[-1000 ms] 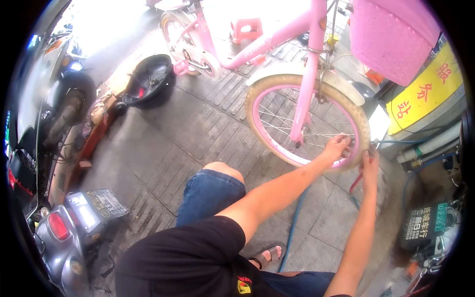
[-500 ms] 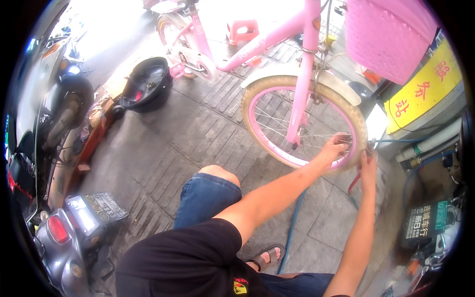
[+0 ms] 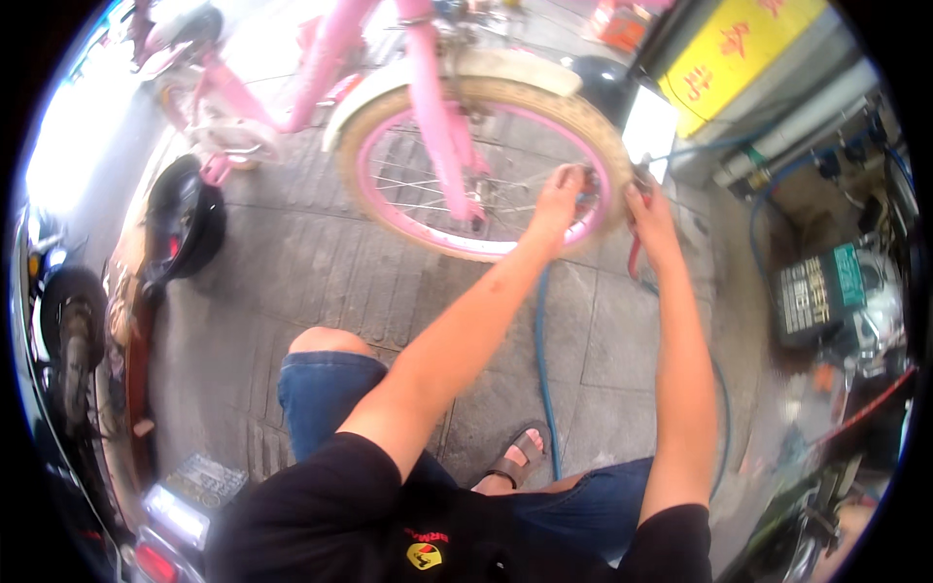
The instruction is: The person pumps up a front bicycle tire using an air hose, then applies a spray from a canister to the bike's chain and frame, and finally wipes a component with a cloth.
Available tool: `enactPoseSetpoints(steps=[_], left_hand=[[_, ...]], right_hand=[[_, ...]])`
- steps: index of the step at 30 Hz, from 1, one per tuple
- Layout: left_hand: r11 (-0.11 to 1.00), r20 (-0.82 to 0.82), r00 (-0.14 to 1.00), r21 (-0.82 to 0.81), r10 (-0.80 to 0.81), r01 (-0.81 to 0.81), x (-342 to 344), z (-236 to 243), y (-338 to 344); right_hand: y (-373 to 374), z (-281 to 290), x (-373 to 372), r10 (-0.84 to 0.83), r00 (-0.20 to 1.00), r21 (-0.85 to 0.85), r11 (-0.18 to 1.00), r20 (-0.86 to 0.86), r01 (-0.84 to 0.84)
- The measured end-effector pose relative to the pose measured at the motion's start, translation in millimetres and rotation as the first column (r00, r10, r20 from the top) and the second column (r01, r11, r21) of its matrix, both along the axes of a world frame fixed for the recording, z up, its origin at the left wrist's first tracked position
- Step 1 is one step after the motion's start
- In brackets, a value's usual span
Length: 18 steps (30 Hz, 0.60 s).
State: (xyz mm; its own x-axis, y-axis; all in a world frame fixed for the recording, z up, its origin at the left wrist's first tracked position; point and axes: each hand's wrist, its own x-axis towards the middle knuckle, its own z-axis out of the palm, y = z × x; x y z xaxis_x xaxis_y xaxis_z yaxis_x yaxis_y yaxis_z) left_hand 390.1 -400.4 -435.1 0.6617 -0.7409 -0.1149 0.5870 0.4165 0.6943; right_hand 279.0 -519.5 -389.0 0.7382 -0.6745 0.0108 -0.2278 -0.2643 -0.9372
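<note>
The front wheel of a pink bicycle (image 3: 434,126) stands before me, with a tan tyre (image 3: 604,126), a pink rim and thin spokes. My left hand (image 3: 560,197) reaches in among the spokes at the wheel's right side, fingers closed close to the rim. What they pinch is too small to make out. Just outside the tyre, my right hand (image 3: 653,219) is closed around a tool with a red handle (image 3: 634,258); its head is mostly hidden by the fingers. A white mudguard (image 3: 496,68) curves over the wheel.
On the paving lies a blue hose (image 3: 542,360), running past my sandalled foot. A black bowl-shaped container (image 3: 199,228) sits at left. A yellow banner (image 3: 734,58) and pipes line the right wall, above a dark boxy machine (image 3: 821,291). A scooter's tail (image 3: 160,544) is at lower left.
My view has swung right and down, so the bicycle and my hands appear further left and higher. Both hands stay at the same part of the wheel.
</note>
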Motion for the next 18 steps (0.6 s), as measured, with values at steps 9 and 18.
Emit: enactPoseSetpoints(steps=[9, 18], left_hand=[[0.999, 0.002, 1.0, -0.043, 0.0, 0.0, 1, 2, 10], [0.973, -0.115, 0.99, 0.223, 0.085, -0.057, -16, 33, -3]], right_hand=[[6, 5, -2, 0.03, 0.999, 0.029, 0.999, 0.021, -0.03], [-9, 12, -15, 0.031, 0.995, -0.405, 0.912, -0.09, -0.065]])
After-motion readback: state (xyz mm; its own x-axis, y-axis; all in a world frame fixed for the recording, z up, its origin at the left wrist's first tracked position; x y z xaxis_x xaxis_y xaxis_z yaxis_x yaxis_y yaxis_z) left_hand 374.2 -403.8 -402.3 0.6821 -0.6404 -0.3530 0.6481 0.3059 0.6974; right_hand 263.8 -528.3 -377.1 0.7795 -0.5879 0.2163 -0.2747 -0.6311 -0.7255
